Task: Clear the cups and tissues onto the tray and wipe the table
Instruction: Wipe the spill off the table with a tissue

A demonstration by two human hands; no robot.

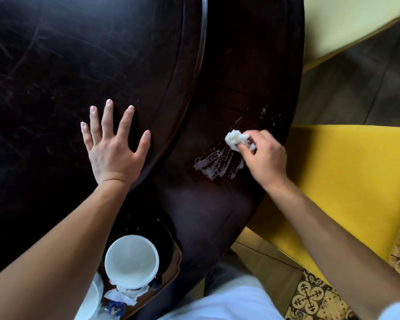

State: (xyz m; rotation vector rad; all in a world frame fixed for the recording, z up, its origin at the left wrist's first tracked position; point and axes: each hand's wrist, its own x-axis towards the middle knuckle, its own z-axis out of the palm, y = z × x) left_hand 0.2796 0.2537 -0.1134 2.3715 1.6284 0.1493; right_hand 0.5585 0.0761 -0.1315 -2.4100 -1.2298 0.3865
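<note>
My right hand point(264, 155) pinches a crumpled white tissue point(236, 137) against the dark round table point(217, 215) near its right edge. A streaked white wet smear point(217, 165) lies on the wood just left of that hand. My left hand point(112, 144) lies flat with fingers spread on the raised dark inner disc point(67, 65) of the table. Close to me, under my left forearm, a tray point(171, 269) holds a white cup point(131, 259) on a black plate point(164, 234), crumpled tissues point(125, 294) and part of a second white cup point(95, 296).
A yellow chair seat point(346, 176) stands right against the table's right edge. A pale yellow tabletop point(346, 24) fills the top right corner. Patterned floor tiles point(310, 296) and grey flooring point(356, 93) show below and beyond.
</note>
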